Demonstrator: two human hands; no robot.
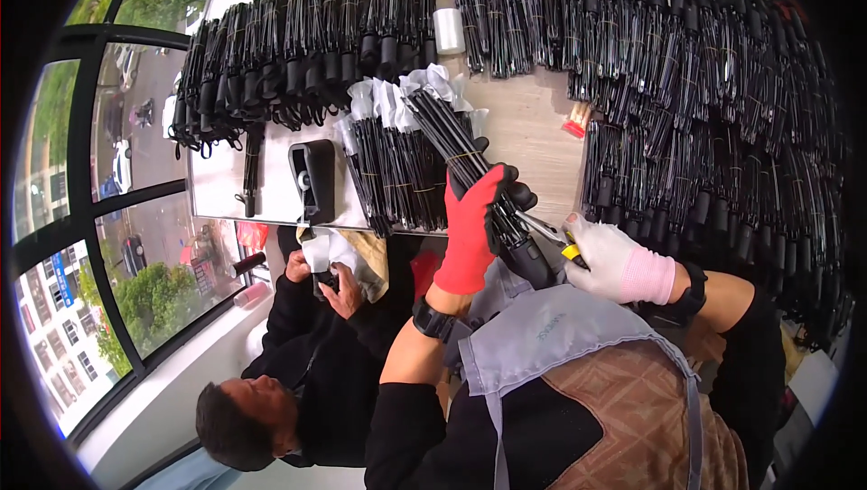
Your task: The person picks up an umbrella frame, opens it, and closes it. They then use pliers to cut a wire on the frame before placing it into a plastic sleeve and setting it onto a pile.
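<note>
My left hand (477, 224), in a red and black glove, is closed around a black folded umbrella frame (461, 156) that slants up and left over the table. My right hand (612, 261), in a white glove with a pink cuff, grips a small tool with a yellow handle (562, 244); its metal tip touches the frame near its handle end. Behind the frame, a batch of black frames with white wrapping at their tops (397, 160) lies on the table.
Long rows of black umbrella frames (298, 47) (704, 111) cover the wooden table (533, 120). A white tape roll (448, 31) and a black dispenser (312, 178) lie on it. Another person (298, 345) sits at my left, handling white material. Large windows are at left.
</note>
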